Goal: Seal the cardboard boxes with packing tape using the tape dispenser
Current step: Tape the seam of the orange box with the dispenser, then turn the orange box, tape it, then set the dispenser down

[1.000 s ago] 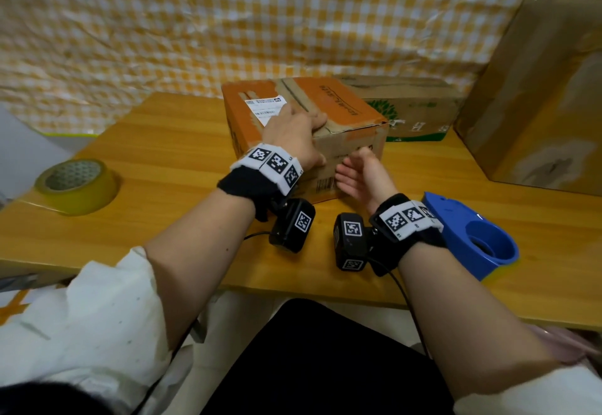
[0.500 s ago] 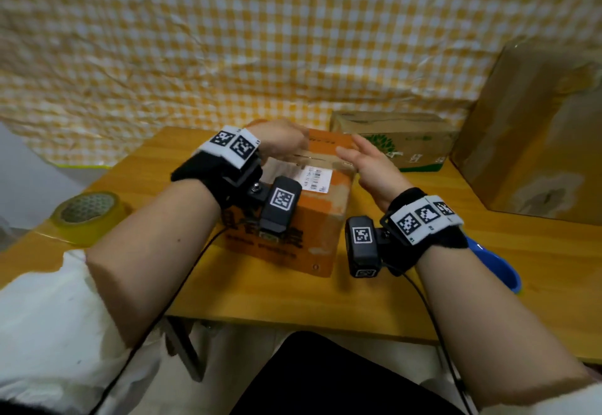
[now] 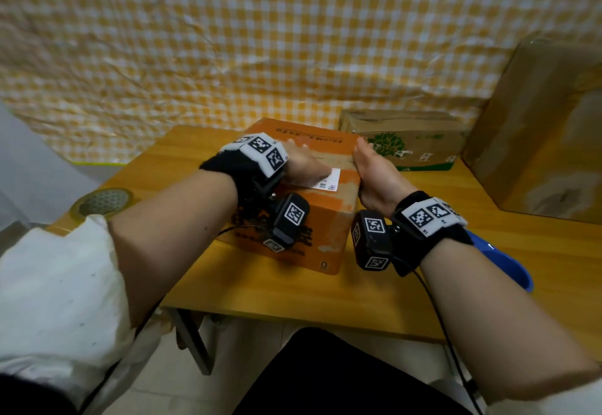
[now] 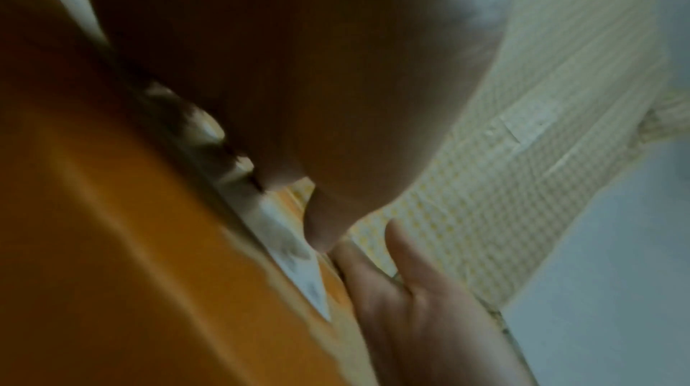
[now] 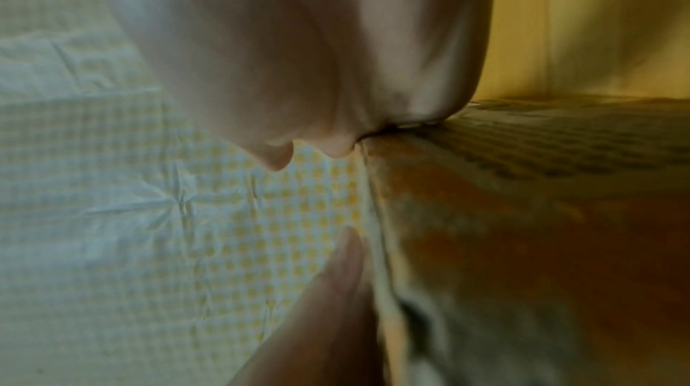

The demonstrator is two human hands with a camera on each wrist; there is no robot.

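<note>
Orange box (image 3: 293, 216) held between two hands on the tabletop (image 3: 325, 294), its long axis running away from the person and slightly to the right.

The box lies flat, top face up, with a white shipping label (image 3: 329, 180) on it near the centre seam. The left hand (image 3: 301, 167) rests on top, palm down, fingers (image 3: 294, 146) laid fairly straight across the lid and over part of the label. The right hand (image 3: 374, 173) stands on edge against the box's right side, fingers extended along the upper right edge, thumb on the side face; neither hand curls round anything. Behind the box sits a brown box with a green tree print (image 3: 407, 141), a large brown carton (image 3: 547, 141) at far right, a blue tape dispenser (image 3: 508, 268) beside the right wrist, and a tape roll (image 3: 104, 203) at left.
</note>
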